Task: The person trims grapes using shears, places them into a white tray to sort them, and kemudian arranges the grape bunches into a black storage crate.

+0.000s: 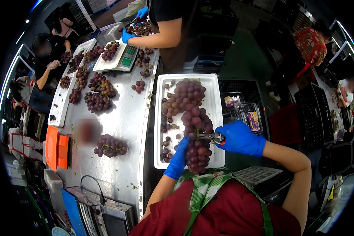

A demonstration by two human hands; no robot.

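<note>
My right hand (242, 139), in a blue glove, grips small pruning snips (214, 137) whose blades reach in among the grapes. In my gloved left hand (178, 159) is a bunch of red grapes (198, 155), held from its left side above the near end of a white foam tray (160, 124). The snips' tips lie by the green stem of this bunch; whether they touch it I cannot tell. Another bunch (190, 91) rests at the tray's far end, and several loose grapes (166, 143) are scattered along its left side.
Left of the tray, a metal table (121, 174) bears grape bunches (98, 91), a digital scale (126, 60) and an orange box (56, 147). A black crate (264, 118) with clear packs stands at right. A co-worker's blue-gloved hand (126, 37) is beyond the scale.
</note>
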